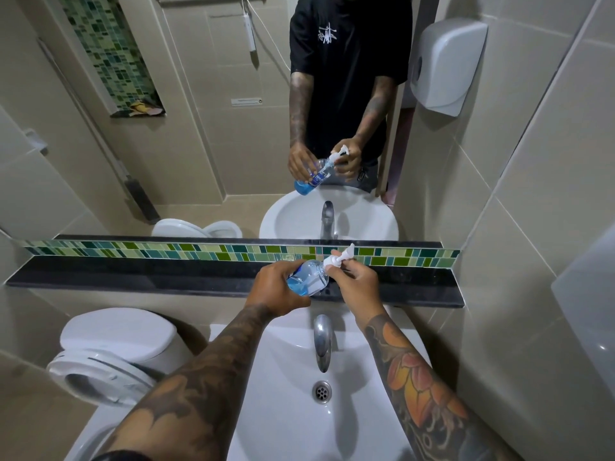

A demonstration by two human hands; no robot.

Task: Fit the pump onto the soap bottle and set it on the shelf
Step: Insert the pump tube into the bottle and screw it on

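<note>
A clear soap bottle (307, 277) with blue liquid is tilted to the right above the back of the sink, gripped around its body by my left hand (274, 286). The white pump (339, 257) sits at the bottle's neck, its nozzle pointing up and right. My right hand (354, 282) pinches the pump's collar with its fingertips. Both hands hover just in front of the dark stone shelf (133, 272), which runs along the wall under the mirror.
A white sink (289, 410) with a chrome tap (322, 341) lies below my hands. A toilet (109, 354) stands at the left. A mirror (199, 128) above a green mosaic strip reflects a person. A white dispenser (446, 68) hangs on the right wall.
</note>
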